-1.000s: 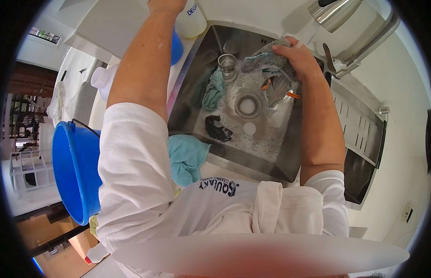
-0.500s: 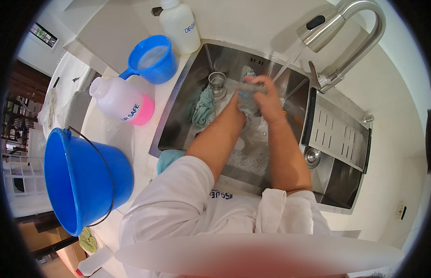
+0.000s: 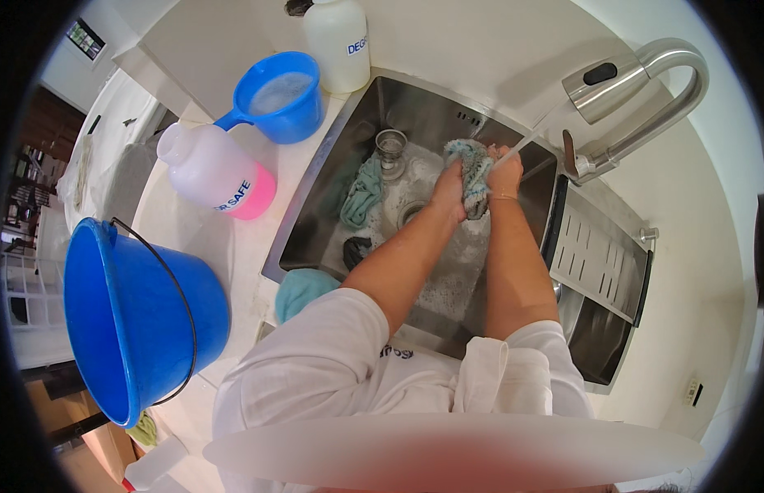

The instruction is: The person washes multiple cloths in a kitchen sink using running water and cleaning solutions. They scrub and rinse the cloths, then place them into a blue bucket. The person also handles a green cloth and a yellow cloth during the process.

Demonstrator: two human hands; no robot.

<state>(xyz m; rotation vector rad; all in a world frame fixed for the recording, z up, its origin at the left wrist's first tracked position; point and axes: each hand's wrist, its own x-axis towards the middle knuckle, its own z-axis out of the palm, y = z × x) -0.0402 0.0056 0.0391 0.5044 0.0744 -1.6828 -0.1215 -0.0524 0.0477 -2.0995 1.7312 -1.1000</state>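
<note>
Over the sink basin (image 3: 333,164) my two hands hold a wet grey-and-blue cloth (image 3: 472,168), bunched up between them. My left hand (image 3: 450,194) grips its left and lower side, fingers partly hidden by the fabric. On the other side my right hand (image 3: 505,175) is closed at the cloth's right edge, under the stream from the steel faucet (image 3: 604,82). Left of my hands, a green cloth (image 3: 363,193) lies crumpled in the basin beside a metal strainer basket (image 3: 391,148). Suds cover part of the basin floor around the drain (image 3: 410,214).
Left of the sink stand a blue dipper (image 3: 285,103) of soapy water, a bottle with pink liquid (image 3: 222,172), a pale jug (image 3: 337,49) and a large blue bucket (image 3: 152,312). A teal cloth (image 3: 304,292) lies at the sink's edge. A slotted tray (image 3: 600,246) spans the right basin.
My hands have spread slightly apart, and more of the grey-and-blue cloth shows between them. The right hand has shifted rightward to the water stream. The whole view has moved a little.
</note>
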